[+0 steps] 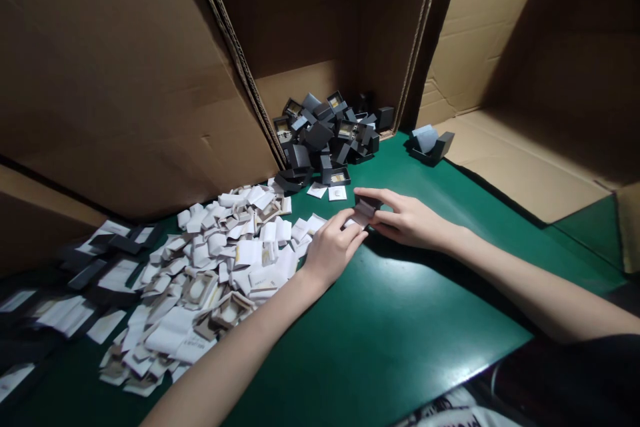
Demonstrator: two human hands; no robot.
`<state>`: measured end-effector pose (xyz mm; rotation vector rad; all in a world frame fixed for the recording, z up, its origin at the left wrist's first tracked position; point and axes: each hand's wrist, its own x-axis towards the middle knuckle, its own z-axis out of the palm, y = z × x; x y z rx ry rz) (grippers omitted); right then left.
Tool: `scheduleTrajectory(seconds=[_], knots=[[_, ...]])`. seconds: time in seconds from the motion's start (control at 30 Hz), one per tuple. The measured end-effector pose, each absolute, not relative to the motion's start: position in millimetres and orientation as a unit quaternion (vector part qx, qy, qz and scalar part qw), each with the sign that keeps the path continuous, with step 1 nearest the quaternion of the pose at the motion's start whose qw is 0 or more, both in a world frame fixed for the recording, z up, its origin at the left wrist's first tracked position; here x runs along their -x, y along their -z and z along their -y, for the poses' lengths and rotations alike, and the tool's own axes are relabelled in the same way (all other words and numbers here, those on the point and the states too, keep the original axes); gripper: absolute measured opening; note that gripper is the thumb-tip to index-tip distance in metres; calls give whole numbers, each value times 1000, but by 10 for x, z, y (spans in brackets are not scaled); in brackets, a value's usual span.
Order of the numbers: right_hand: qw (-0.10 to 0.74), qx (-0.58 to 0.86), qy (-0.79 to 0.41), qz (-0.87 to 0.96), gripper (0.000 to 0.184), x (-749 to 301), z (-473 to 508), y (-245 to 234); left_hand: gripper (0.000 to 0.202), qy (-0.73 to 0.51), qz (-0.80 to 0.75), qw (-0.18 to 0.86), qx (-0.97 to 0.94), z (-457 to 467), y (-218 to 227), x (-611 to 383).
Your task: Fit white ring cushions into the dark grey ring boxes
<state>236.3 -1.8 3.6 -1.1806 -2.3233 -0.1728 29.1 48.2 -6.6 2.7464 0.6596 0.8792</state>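
Note:
My left hand [333, 247] and my right hand [407, 219] meet over the green table top [380, 340]. Together they grip a small dark box [366, 207], with a white paper insert [350, 223] at the left fingertips. The fingers of both hands are curled around it. A wide heap of white folded paper inserts [220, 267] lies just left of my left hand. Beyond the hands, a pile of small dark boxes [325, 137] spills out of an open cardboard carton.
Tall cardboard carton walls [125, 80] stand at the back and left. One open dark box with a pale lining [430, 143] sits alone at the back right, next to a flat cardboard flap [525, 167]. Flat dark and white pieces [100, 260] lie at the far left.

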Motion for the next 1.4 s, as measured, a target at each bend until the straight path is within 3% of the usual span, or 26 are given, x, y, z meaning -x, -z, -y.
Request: scheduleTrajectory(seconds=[0.33,0.5,0.7,0.97,1.4], knots=[[294,503,57,811,17,-2416,-37,0,33,-209,-198,-30,-957,-449,47,-307],[286,523,46,801,23,-2371,-28,16,32,-195,-203,-39,-959,-445,34,-309],[342,539,-24,769,18,-2288,-45,98,34,-192,-199,-49,-960,-450,35,-314],[305,576,28,758,18,-2236,-38,106,37,-183,-204,-58,-960,-443,29,-317],[361,588,-94,718,12,-2199,-81,185,43,-209,-197,-61,-956,-432,59,-319]])
